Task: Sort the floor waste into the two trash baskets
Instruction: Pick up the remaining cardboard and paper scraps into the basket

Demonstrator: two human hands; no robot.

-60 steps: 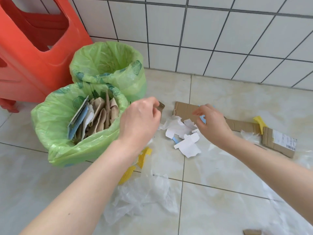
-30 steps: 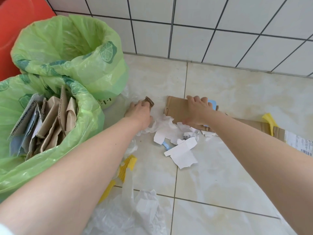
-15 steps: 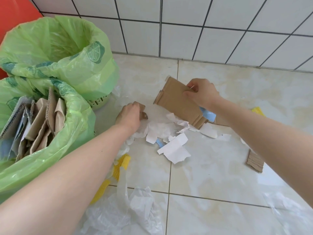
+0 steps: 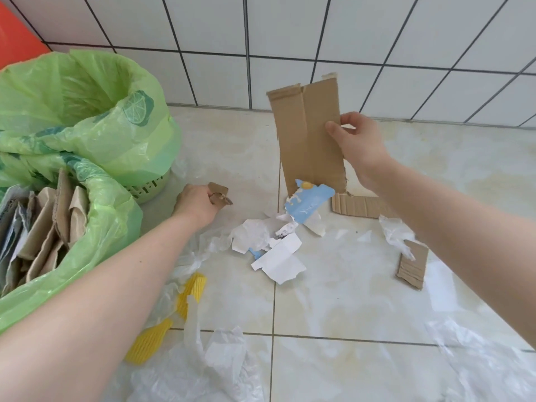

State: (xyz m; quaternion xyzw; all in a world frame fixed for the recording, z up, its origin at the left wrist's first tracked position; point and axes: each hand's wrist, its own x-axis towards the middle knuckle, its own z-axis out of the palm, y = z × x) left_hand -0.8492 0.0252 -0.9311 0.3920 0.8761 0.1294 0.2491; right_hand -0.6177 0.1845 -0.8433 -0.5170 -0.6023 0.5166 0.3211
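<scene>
A: Right of the near basket [image 4: 87, 216], what is each hand doing?

B: The left hand [image 4: 197, 206] sits low by the floor, fingers curled round a small cardboard scrap [image 4: 218, 193]. The right hand [image 4: 358, 146] is raised further right, thumb and fingers pinching a tall cardboard sheet [image 4: 307, 140] at its right edge, so the sheet stands nearly upright. The two hands are well apart.

A: And that blue thing?

B: A blue torn paper [image 4: 309, 204] shows at the sheet's lower edge; whether it is stuck to the sheet or lying on the floor, I cannot tell.

A: What is in the basket?

B: The near basket, lined with a green bag, holds cardboard and paper pieces standing on edge. Behind it stands the far basket [image 4: 95, 111], also green-lined; its contents are hidden.

A: The rest of the waste?

B: Right of the near basket lie white paper scraps [image 4: 275, 253]; further right, a cardboard strip [image 4: 359, 206] and a smaller cardboard piece [image 4: 412, 268]. Nearer the camera are yellow foam pieces [image 4: 191, 288] and clear plastic film [image 4: 203, 369].
</scene>
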